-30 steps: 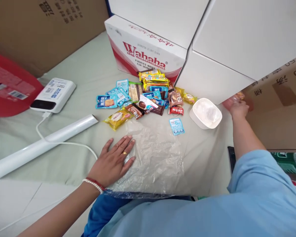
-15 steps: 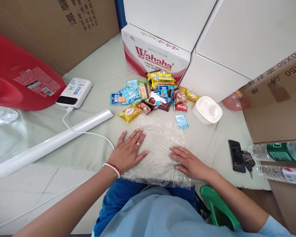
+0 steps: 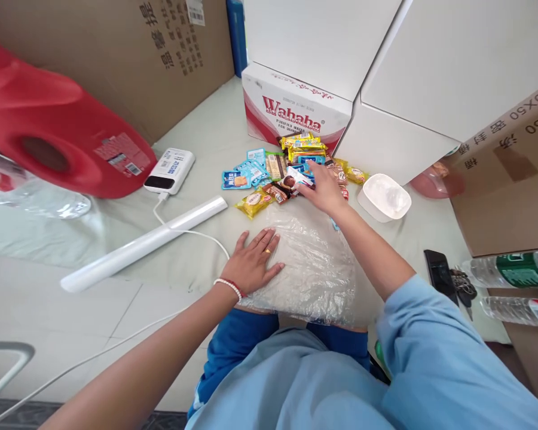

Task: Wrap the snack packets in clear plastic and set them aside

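My left hand (image 3: 255, 260) lies flat with spread fingers on a clear plastic bag (image 3: 314, 263) on the cloth-covered table. My right hand (image 3: 323, 186) is over the heap of wrapped snacks, its thumb and fingers apart around a white snack packet (image 3: 298, 178); a firm grip does not show. Around it lie blue packets (image 3: 253, 170), yellow snack bars (image 3: 305, 143), a beige wafer packet (image 3: 276, 165) and brown packets (image 3: 278, 191). A yellow snack packet (image 3: 253, 203) sits at the heap's near left. My right forearm hides most of a blue packet.
A white plastic tub (image 3: 384, 198) stands right of the heap, before a Wahaha carton (image 3: 291, 107). Left are a white roll (image 3: 147, 242), a cabled white device (image 3: 170, 171) and a red jug (image 3: 67, 131). A phone (image 3: 440, 275) and bottles (image 3: 520, 270) lie right.
My right hand has left the plastic bag and moved forward to the snack heap. My left hand stays flat on the bag. The camera view has shifted.
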The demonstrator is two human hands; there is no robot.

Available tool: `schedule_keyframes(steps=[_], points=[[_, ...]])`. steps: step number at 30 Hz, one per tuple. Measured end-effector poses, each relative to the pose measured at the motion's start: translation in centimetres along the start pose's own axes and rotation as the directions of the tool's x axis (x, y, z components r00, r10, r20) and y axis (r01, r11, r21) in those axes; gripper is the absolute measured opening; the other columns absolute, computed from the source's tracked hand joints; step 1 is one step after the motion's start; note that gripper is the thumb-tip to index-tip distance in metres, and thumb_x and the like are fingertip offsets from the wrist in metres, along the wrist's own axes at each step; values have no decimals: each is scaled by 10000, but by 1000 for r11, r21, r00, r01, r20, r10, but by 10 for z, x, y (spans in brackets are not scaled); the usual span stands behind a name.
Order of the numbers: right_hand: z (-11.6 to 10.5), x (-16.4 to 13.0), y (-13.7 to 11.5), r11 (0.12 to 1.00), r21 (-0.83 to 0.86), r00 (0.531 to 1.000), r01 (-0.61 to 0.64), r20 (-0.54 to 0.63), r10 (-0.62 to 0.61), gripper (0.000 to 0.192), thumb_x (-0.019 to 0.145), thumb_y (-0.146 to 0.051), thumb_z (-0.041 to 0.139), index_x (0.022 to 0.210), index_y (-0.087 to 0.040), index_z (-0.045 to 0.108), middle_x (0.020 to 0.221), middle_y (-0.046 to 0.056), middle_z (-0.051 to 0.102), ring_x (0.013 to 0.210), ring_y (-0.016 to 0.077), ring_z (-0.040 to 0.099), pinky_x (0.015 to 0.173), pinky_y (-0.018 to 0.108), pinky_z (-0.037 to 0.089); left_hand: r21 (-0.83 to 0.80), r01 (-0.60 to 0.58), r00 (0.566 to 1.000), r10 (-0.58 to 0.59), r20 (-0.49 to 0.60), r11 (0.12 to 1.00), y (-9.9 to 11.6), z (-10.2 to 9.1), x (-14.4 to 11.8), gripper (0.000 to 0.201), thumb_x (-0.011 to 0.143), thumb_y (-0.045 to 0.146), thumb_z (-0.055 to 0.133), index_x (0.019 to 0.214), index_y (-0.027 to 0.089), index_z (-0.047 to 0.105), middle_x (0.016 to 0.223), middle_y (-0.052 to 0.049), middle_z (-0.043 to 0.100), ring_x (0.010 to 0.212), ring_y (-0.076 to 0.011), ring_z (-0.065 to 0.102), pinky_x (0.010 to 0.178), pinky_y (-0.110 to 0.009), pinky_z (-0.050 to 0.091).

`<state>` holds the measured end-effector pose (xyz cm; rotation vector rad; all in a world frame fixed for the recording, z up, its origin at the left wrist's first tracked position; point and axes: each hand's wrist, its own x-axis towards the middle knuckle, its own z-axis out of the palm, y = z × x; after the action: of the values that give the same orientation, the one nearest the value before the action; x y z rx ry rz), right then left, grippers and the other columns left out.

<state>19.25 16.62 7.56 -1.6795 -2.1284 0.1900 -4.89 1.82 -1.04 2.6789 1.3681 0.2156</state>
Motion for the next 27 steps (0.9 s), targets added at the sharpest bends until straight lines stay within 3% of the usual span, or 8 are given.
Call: schedule_keyframes(steps=[3, 6, 9, 11, 14, 17, 22, 27], points=[[3, 24, -19, 993, -116, 977, -18, 209, 42, 427, 908, -315, 683, 1317, -193, 670, 1307, 151, 702, 1224, 380, 627, 1026, 533, 518, 0, 3, 1000, -3, -4, 1000, 0, 0, 0, 714, 1031, 621, 358, 1612, 208, 373, 1700, -140, 319, 1575, -300, 318, 1279, -597, 133], [-11, 4, -22, 996, -69, 985, 63, 167, -50, 331, 938, -210, 595, 1255, -207, 693, 1288, 128, 720, 1212, 345, 654, 1050, 521, 515, -18, 2, 1000, -2, -15, 1000, 0, 0, -1, 721, 1028, 624, 363, 1616, 207, 369, 1700, -137, 324, 1574, -311, 317, 1280, -603, 134], [-24, -55, -17, 935, 119, 943, 333, -62, -328, 368, 993, -219, 527, 1351, -215, 613, 1406, 126, 654, 1313, 289, 599, 1111, 494, 489, -41, -4, 1000, 4, -17, 999, 0, 0, -1, 727, 1029, 615, 368, 1618, 189, 365, 1699, -140, 327, 1572, -317, 320, 1281, -612, 127], [-24, -104, -11, 861, 182, 880, 475, -92, -466, 366, 1017, -206, 501, 1371, -248, 582, 1424, 125, 642, 1345, 259, 579, 1119, 487, 491, -50, -3, 1000, 3, -16, 999, 0, 0, -1, 719, 1032, 611, 362, 1611, 185, 379, 1698, -140, 329, 1574, -313, 318, 1284, -610, 116], [-15, -170, 7, 817, 192, 826, 543, 48, -561, 399, 1003, -100, 468, 1351, -251, 593, 1424, 130, 644, 1409, 242, 525, 1119, 493, 497, -51, 2, 1000, -3, -19, 999, 0, 0, -1, 714, 1036, 605, 349, 1610, 181, 378, 1703, -140, 313, 1583, -297, 300, 1288, -602, 98], [-15, -201, 30, 871, 151, 824, 468, 282, -492, 523, 930, -6, 463, 1373, -247, 602, 1507, 125, 586, 1461, 267, 473, 1166, 575, 433, -50, 0, 1000, -1, -19, 999, 0, 0, -2, 714, 1036, 594, 354, 1615, 176, 368, 1707, -143, 302, 1587, -294, 290, 1288, -601, 93], [-38, -178, 44, 921, 244, 834, 303, 399, -381, 444, 919, -32, 483, 1248, -240, 696, 1404, 101, 658, 1418, 267, 522, 1158, 539, 451, -53, -5, 1000, 3, -29, 999, 0, 0, -2, 711, 1025, 576, 390, 1617, 181, 371, 1696, -154, 330, 1574, -323, 317, 1282, -612, 114], [-15, -150, 5, 928, 249, 851, 277, 385, -358, 454, 983, -350, 648, 1411, -200, 620, 1498, 179, 564, 1389, 301, 531, 1143, 521, 468, -45, -1, 999, -1, -40, 999, 2, -1, -1, 697, 1025, 568, 401, 1608, 187, 388, 1685, -156, 351, 1566, -320, 336, 1280, -608, 130]])
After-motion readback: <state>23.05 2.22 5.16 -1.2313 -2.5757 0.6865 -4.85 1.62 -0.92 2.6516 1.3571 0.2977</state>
